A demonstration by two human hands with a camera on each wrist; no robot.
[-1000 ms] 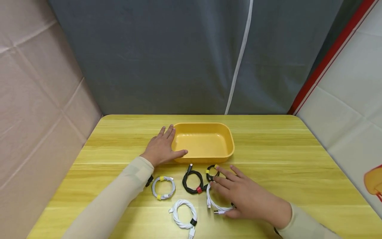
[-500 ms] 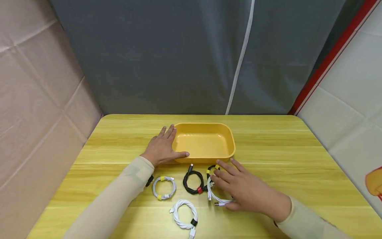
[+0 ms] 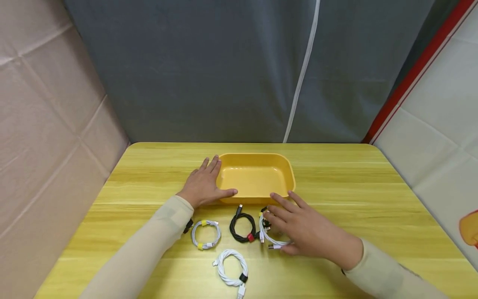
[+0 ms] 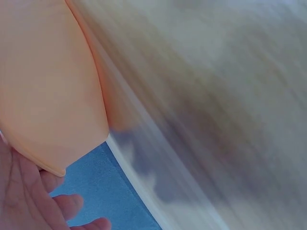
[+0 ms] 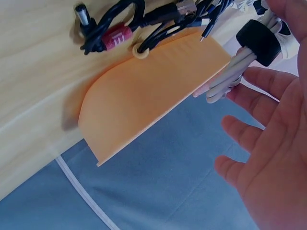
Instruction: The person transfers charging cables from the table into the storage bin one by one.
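Observation:
My left hand (image 3: pixel 204 185) lies flat on the table, its thumb and fingers against the left wall of an empty yellow tray (image 3: pixel 288 172). Straight, spread fingers of my right hand (image 3: pixel 289 220) rest on a white cable coil (image 3: pixel 267 240) just in front of the tray and cover most of a small black cable (image 3: pixel 264 212). In the right wrist view the right hand (image 5: pixel 276 143) is open beside the white cable (image 5: pixel 230 72), below the tray (image 5: pixel 144 100). The left wrist view is blurred and shows the tray (image 4: pixel 43 81) and fingertips (image 4: pixel 29 201).
A black coil with a red tie (image 3: pixel 242 227), a white coil with yellow ties (image 3: pixel 205 234) and a white coil with a black tie (image 3: pixel 231 268) lie on the yellow wooden table (image 3: pixel 354 199). A grey curtain hangs behind the table.
My right hand has slid forward toward the tray, and the white coil under it has moved along with it. The left hand has stayed put.

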